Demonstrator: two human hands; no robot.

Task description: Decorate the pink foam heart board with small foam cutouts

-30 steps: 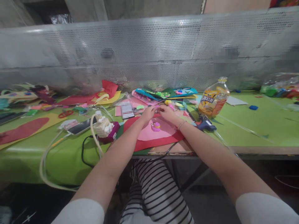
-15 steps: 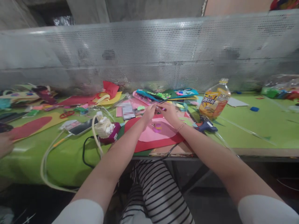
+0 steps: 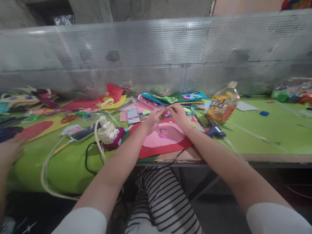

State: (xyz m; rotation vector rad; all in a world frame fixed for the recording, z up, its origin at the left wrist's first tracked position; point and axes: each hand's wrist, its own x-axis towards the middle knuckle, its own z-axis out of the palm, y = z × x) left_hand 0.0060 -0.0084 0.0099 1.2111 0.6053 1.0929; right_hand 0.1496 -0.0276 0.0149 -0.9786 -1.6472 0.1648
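Both my hands meet above the far edge of a pink oval sheet [image 3: 151, 139], which lies on a red sheet [image 3: 156, 152]. My left hand [image 3: 156, 117] is closed, its fingertips pinched near those of my right hand. My right hand [image 3: 177, 113] curls inward with its fingers closed. A small purple-pink bit shows between the hands, too small to make out, and what each one grips is hidden. A purple and yellow shape [image 3: 162, 132] lies on the pink oval below them.
A bottle [image 3: 223, 104] and a dark blue glue gun [image 3: 214, 130] stand to the right. Leftward are a power strip with plugs [image 3: 110, 135], cables, a phone [image 3: 86, 132] and red scissors [image 3: 68, 119]. Another person's hand [image 3: 11, 151] reaches in at far left.
My fingertips have shifted slightly, and the dark thin item seen between them before no longer shows. The other person's hand at the far left has moved further into view.
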